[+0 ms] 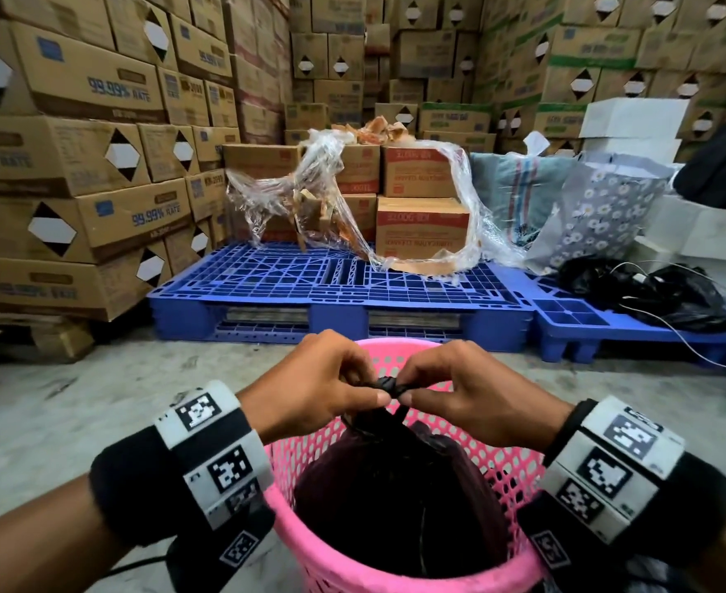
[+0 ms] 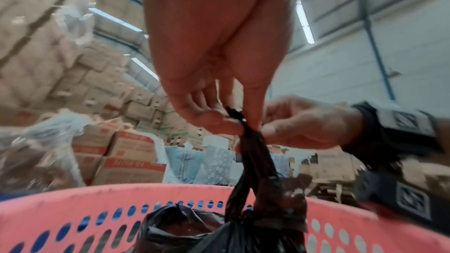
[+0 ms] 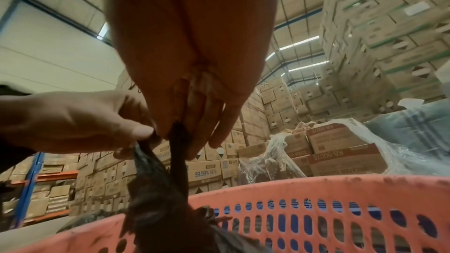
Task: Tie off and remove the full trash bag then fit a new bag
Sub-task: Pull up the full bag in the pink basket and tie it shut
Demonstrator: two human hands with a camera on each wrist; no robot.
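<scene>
A full black trash bag (image 1: pixel 399 485) sits inside a pink perforated basket (image 1: pixel 318 554) on the floor in front of me. Above the basket both hands meet at the bag's twisted top ends (image 1: pixel 391 385). My left hand (image 1: pixel 323 387) pinches one twisted strand (image 2: pixel 246 134) between thumb and fingers. My right hand (image 1: pixel 459 395) pinches the other strand (image 3: pixel 179 141). In the wrist views the two black strands (image 2: pixel 258 161) run down from the fingers to the gathered bag (image 3: pixel 155 209) below the basket rim (image 3: pixel 316 186).
A blue plastic pallet (image 1: pixel 335 288) lies just beyond the basket, with cartons and loose clear wrap (image 1: pixel 459 199) on it. Tall stacks of cardboard boxes (image 1: pixel 75 156) wall the left and back. Black bags and cables (image 1: pixel 652 288) lie at the right. Grey concrete floor (image 1: pixel 53 413) surrounds the basket.
</scene>
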